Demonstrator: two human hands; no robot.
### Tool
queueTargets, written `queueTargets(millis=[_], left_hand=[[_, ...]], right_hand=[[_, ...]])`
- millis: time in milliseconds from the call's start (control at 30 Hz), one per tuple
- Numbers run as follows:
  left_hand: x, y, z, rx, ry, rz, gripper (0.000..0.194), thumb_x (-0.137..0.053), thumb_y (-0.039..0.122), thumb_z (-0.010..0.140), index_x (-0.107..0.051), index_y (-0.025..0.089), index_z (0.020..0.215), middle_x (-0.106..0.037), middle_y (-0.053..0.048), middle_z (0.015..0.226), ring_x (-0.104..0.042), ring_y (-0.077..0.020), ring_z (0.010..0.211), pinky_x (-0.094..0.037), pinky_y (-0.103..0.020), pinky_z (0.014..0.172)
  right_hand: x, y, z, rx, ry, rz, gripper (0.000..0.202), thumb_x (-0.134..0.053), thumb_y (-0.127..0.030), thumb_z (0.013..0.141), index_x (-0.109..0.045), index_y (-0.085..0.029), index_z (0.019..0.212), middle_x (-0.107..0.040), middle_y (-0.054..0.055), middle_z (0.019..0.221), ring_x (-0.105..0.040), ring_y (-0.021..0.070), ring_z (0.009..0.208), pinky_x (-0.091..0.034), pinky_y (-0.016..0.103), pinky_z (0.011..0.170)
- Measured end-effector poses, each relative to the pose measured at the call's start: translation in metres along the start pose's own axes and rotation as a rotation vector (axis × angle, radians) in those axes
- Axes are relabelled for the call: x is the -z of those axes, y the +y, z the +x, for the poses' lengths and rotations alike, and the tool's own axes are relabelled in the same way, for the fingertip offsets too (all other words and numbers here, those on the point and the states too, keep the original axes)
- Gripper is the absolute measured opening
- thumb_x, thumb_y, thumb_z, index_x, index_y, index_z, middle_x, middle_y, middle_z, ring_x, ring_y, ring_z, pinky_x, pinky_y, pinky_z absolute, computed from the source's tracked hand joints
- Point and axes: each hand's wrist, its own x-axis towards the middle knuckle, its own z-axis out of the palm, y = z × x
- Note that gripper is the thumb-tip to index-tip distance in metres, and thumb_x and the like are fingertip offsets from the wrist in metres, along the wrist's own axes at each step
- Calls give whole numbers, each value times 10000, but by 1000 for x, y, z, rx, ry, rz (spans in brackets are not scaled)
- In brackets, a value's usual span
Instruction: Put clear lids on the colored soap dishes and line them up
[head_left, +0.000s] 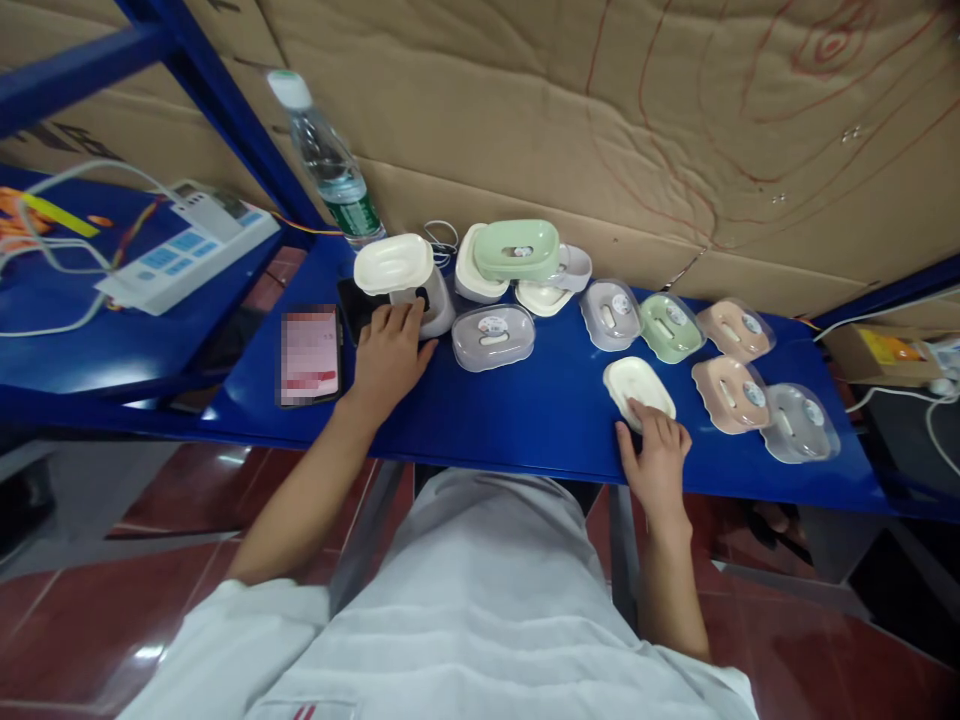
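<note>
My left hand (388, 360) reaches to a grey box (437, 312) under a cream tray (394, 264), its fingertips at the box's front; whether it grips anything is unclear. My right hand (656, 455) rests its fingers on the near edge of a cream soap-dish-like piece (637, 388) lying on the blue table. Between the hands sits a grey dish with a clear cover (493, 338). Behind it a green piece (517, 250) lies on cream ones (477, 270). Several covered dishes in grey (611, 315), green (671, 328) and peach (731, 393) stand to the right.
A water bottle (334, 170) stands at the back left, near a phone (310, 355) with a lit screen. A power strip (191, 250) with white cables lies on the left shelf. Cardboard (487, 110) rises behind the blue table (525, 430). A small carton (874, 355) is at right.
</note>
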Motion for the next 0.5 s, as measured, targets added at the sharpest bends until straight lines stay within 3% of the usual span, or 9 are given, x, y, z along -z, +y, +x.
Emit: queueTargets(millis=[133,267,400,500], left_hand=[[-3,-2,4,-49,72,-89,423,-573,363,1048,-671,177,1415,-701,-193,1366,-569,-423,1362,-506,-600,1147],[14,-2,-7,-56,161,-223,399,-574,412,1081,-647,176,1395,-713,-168,1352,-649,-355,1302,-525,-541,1170],[34,13,-40,-139,243,-339,437,-622,354,1082,-556,202,1487,-675,-157,1454,-653,-318,1381,-554,-517,1185],[37,36,-72,-363,141,-446,467,-623,235,1080,-514,244,1535,-636,-148,1538,-577,-306,1505,-516,-543,1251]], right_hand=[[5,-20,-9,156,-94,128,394,-543,-354,1115,-637,-264,1487,-736,101,1357,-625,298,1348,-361,556,1255],[1,-46,-8,272,-183,231,403,-534,-305,1122,-614,-288,1517,-726,66,1430,-617,262,1404,-317,545,1321],[-2,-63,-7,363,-246,319,404,-522,-264,1125,-614,-300,1517,-721,50,1471,-606,256,1455,-312,568,1343],[-4,-62,-11,388,-178,419,438,-563,-234,1106,-593,-324,1533,-731,56,1447,-644,262,1415,-440,549,1273]])
